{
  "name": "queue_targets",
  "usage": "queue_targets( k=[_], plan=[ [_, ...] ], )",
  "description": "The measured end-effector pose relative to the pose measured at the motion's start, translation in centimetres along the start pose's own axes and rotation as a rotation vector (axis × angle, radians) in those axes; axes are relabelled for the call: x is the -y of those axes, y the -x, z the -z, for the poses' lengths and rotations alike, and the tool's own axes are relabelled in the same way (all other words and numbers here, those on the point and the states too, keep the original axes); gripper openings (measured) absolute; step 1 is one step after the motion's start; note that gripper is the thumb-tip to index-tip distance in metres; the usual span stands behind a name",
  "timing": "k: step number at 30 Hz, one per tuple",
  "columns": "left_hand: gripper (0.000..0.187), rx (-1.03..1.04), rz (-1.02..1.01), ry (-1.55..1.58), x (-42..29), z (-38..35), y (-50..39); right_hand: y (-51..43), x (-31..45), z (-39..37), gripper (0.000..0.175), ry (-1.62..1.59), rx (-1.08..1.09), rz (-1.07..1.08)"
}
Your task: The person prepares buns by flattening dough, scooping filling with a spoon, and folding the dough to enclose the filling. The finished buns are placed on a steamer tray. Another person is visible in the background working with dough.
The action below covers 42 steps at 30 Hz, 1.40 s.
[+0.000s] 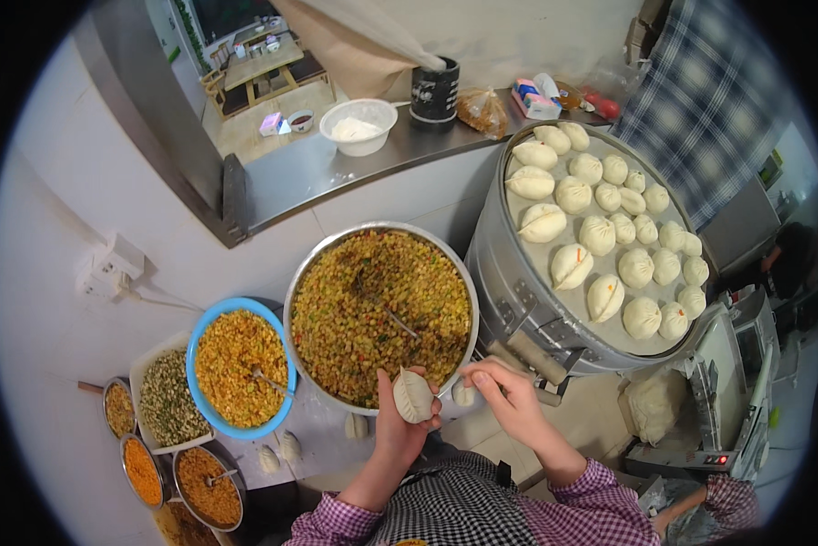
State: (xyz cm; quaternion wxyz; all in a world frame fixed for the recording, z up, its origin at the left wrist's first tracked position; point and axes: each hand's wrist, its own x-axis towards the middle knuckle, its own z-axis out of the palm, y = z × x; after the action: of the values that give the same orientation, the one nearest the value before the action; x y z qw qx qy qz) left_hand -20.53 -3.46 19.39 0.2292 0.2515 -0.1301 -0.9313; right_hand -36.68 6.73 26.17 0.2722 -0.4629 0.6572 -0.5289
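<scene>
A pleated, leaf-shaped dough bun [413,396] rests in my left hand [398,423], with the fingers curled around it. This hand is at the near rim of a large steel basin [473,293] of diced vegetable filling [334,307]. To its right, my right hand [511,399] has its fingers drawn together, and I see nothing held in them. A small piece of dough [463,394] lies just past the right fingertips, partly covered by them. A metal spoon handle [402,322] sticks out of the filling.
At right stands a round metal steamer [491,273] with several buns [596,235] on top. Left are a blue basin [197,382], a white tub [159,447] and several filling bowls. More buns [289,447] lie on the table [327,437]. A co-worker's arm [685,508] shows lower right.
</scene>
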Motion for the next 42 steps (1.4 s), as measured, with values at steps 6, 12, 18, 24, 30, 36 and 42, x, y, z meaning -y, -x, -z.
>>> queue_targets(
  k=[6,12,18,24,30,36,42],
  plan=[
    [0.061,-0.057,-0.043,-0.03,0.6,1.9,2.3,4.3,-2.6,-3.5,0.017,0.015,0.035,-0.034],
    [0.057,-0.311,0.054,-0.022,2.0,5.6,5.1,9.6,-15.2,-5.5,0.03,0.339,-0.069,-0.34],
    [0.054,-0.422,0.205,0.006,5.3,11.9,9.3,10.7,-23.6,-6.6,0.059,0.748,-0.034,-0.137],
    [0.052,-0.395,0.265,-0.022,7.5,12.3,10.9,7.2,-28.2,-8.7,0.065,0.828,0.124,-0.215],
    [0.049,-0.338,0.251,-0.024,7.0,11.2,9.0,7.7,-22.8,-5.0,0.058,0.204,0.19,-0.684],
    [0.052,-0.215,0.193,0.059,6.1,10.4,7.5,7.5,-4.3,5.6,0.053,-0.344,0.283,-0.346],
    [0.045,-0.008,0.136,-0.062,4.8,2.3,2.9,-0.9,6.9,21.4,0.057,-0.532,-0.129,-0.079]
  ],
)
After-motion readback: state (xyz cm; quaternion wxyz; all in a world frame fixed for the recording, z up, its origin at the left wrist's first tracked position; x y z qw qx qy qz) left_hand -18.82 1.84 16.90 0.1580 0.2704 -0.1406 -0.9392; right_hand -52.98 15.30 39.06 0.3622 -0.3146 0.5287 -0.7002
